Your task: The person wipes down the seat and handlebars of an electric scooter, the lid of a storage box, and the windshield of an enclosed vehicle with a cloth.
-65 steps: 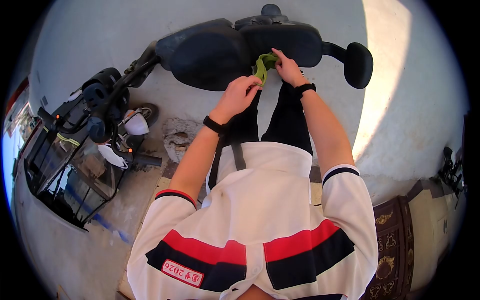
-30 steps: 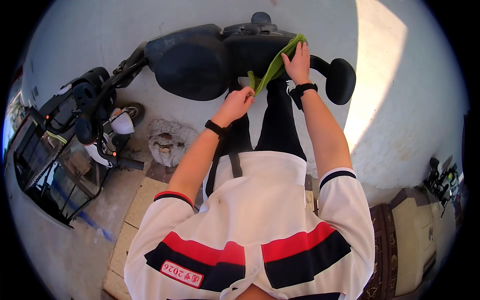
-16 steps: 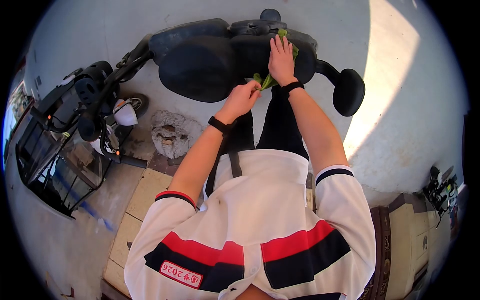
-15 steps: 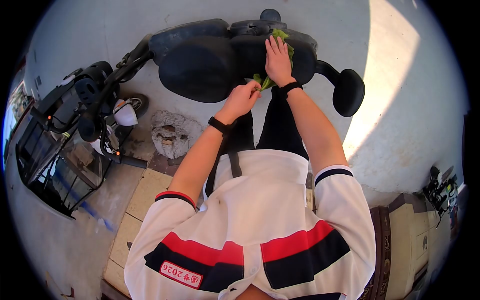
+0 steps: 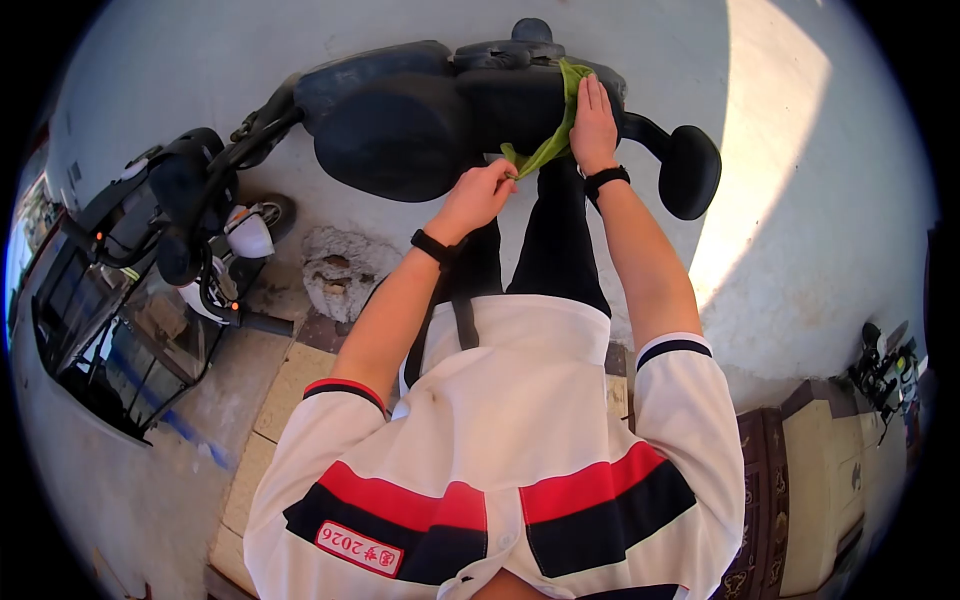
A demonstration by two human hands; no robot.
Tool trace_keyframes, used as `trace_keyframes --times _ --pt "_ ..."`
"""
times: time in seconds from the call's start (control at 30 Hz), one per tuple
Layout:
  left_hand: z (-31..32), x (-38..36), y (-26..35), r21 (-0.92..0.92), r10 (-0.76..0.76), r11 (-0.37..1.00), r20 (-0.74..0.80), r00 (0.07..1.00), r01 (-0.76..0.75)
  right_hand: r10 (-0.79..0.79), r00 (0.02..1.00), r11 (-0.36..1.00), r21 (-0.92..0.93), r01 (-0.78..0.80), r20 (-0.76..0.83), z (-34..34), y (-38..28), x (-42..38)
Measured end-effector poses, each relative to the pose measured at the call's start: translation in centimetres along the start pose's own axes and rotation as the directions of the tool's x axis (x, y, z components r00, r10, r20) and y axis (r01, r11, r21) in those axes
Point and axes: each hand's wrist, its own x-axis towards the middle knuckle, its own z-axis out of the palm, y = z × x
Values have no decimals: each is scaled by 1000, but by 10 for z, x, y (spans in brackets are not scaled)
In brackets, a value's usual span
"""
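A green cloth lies across the rear part of the black seat of an electric scooter, stretched into a narrow band. My left hand is closed in a pinch on the cloth's near end, just off the seat's near edge. My right hand rests flat on the right side of the seat against the cloth, its fingers straight and held together. Its thumb is hidden. The wide front saddle is left of both hands, and a padded backrest stands to the right.
The scooter's handlebar reaches left towards a three-wheeled vehicle with a dark frame. A rough stone block sits on the floor by my left forearm. More parked bikes are at the far right, near a carved brown door.
My right hand has slid right along the seat, its fingers now closer together. The cloth has drawn out from a crumpled shape into a taut strip. My left hand keeps its pinch.
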Motion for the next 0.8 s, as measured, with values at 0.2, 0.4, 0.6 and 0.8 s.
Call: trace_keyframes --times 0.2,0.4,0.6,0.8 --pt "13 0 4 9 27 1000 47 999 -28 177 983 984 19 -177 -44 -13 33 -27" --pt "15 -12 4 19 34 999 79 996 -36 320 941 910 314 -272 -112 0 6 -17" --pt "-2 -25 4 25 56 998 48 997 -57 423 897 862 363 -354 -129 2 -14 -8" --pt "-21 -35 -5 -19 75 997 -48 996 -76 383 918 871 369 -323 -99 15 -26 -3"
